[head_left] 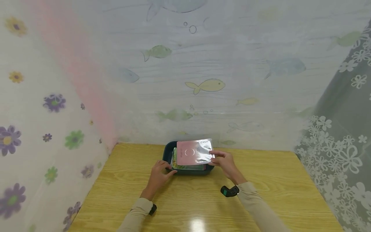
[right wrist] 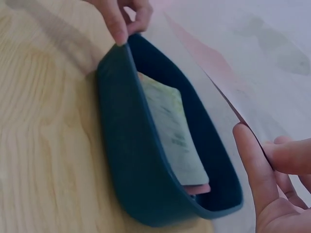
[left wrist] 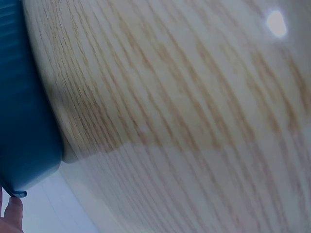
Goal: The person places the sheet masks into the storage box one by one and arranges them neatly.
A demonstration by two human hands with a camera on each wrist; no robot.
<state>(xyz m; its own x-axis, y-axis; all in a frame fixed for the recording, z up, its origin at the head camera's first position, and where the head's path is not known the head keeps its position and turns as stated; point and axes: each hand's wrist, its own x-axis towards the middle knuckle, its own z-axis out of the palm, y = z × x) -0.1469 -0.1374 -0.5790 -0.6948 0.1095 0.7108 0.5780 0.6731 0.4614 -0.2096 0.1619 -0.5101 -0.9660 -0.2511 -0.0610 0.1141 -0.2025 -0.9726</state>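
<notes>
A dark teal plastic bin [head_left: 189, 172] stands on the table near the wall. In the right wrist view, a greenish packet [right wrist: 177, 131] lies inside it, with a pink edge showing underneath. My left hand [head_left: 159, 174] pinches the rim at the near left corner, thumb and fingers on either side; the right wrist view shows this grip too. Above the bin, my right hand [head_left: 227, 162] holds a flat pink foil packet [head_left: 191, 153] by its right edge, between thumb and fingers. Seen from the right wrist, that packet is nearly edge-on and apart from the bin.
The wood-grain table [head_left: 261, 180] extends to both sides and in front of the bin. Behind it hangs a pale curtain [head_left: 139, 103] with fish drawings. Flowered fabric [head_left: 43, 129] hangs at the left. Each wrist wears a black band [head_left: 230, 191].
</notes>
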